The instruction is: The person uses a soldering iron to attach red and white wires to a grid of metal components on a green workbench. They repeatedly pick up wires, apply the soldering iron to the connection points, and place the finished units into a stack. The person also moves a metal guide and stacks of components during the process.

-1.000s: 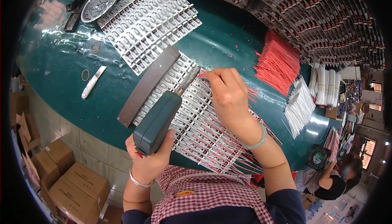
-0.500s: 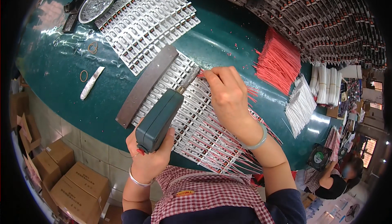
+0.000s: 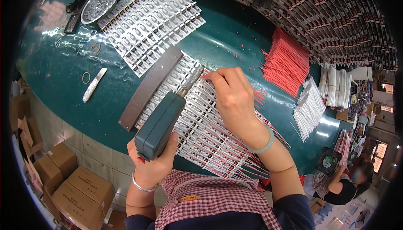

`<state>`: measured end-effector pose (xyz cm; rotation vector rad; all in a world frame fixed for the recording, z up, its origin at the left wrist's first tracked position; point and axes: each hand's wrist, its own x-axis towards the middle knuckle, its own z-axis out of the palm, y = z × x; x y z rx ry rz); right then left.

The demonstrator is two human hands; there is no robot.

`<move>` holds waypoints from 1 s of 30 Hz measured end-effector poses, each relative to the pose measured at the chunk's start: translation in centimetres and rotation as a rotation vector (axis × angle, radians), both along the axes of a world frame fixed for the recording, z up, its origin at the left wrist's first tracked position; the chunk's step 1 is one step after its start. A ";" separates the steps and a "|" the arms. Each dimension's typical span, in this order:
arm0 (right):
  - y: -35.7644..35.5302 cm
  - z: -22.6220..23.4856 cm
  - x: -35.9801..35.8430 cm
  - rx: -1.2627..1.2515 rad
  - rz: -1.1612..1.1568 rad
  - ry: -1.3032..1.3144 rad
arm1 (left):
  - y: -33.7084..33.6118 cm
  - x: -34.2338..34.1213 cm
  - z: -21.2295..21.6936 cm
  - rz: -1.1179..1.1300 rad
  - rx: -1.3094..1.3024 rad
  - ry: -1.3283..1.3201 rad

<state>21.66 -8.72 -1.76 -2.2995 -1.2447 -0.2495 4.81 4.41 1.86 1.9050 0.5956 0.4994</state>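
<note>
My left hand (image 3: pixel 152 163) is closed round a dark green gun-shaped hand tool (image 3: pixel 158 123). A narrow metal tip (image 3: pixel 182 91) at its front points at a rough grey bar (image 3: pixel 193 78) across the rows of metal-and-plastic holders (image 3: pixel 189 121). At the far end of that bar, my right hand (image 3: pixel 232 93) pinches red wires (image 3: pixel 205 74) between thumb and fingers. Red and white wires (image 3: pixel 239 148) trail from the nearer rows toward me. Along the left side of the rows lies a long brown-grey block (image 3: pixel 153 88).
More holder panels (image 3: pixel 153 24) lie at the far left by a metal bowl (image 3: pixel 100 4) of small shiny bits. Bundles of red wires (image 3: pixel 286 62) and white wires (image 3: pixel 309 109) lie to the right. Stacked panels (image 3: pixel 327 16) fill the back right. Another person (image 3: pixel 346 184) sits beyond.
My left hand and the green tool have shifted slightly down and left, drawing the tip back along the grey bar. My right hand stays almost in place, still pinching.
</note>
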 end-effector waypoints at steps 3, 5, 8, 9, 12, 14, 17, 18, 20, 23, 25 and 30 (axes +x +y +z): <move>0.0 -0.2 0.0 0.030 0.002 -0.026 | -0.1 -0.5 0.5 0.025 -0.045 0.059; -0.1 -0.1 -0.1 0.054 0.012 -0.045 | -0.1 -0.9 0.1 0.033 -0.034 0.040; -0.2 -0.1 -0.5 0.068 0.035 -0.048 | -0.1 -1.4 0.0 0.050 -0.097 0.072; -0.1 -0.2 -0.6 0.065 0.041 -0.040 | -0.1 -1.6 0.1 0.055 -0.131 0.092; -0.1 -0.4 -0.8 0.053 0.039 -0.022 | 0.0 -1.9 -0.2 0.034 -0.107 0.092; 0.0 -0.4 -0.8 0.043 0.033 -0.021 | 0.2 -1.9 -0.1 0.015 -0.077 0.084; 0.0 -0.3 -0.9 0.030 0.028 -0.028 | 0.2 -1.6 0.0 0.002 -0.058 0.065; 0.1 -0.3 -0.9 0.029 0.028 -0.029 | 0.2 -1.5 0.1 0.000 -0.055 0.058; 0.1 -0.3 -0.9 0.027 0.026 -0.030 | 0.2 -1.3 0.3 -0.003 -0.070 0.063; 0.1 -0.2 -0.9 0.020 0.024 -0.034 | 0.2 -1.2 0.2 -0.005 -0.084 0.061; 0.1 -0.1 -0.9 0.011 0.028 -0.037 | 0.2 -1.3 0.1 -0.009 -0.079 0.059; 0.1 -0.2 -0.8 0.013 0.027 -0.047 | 0.3 -1.2 0.2 -0.021 -0.026 0.054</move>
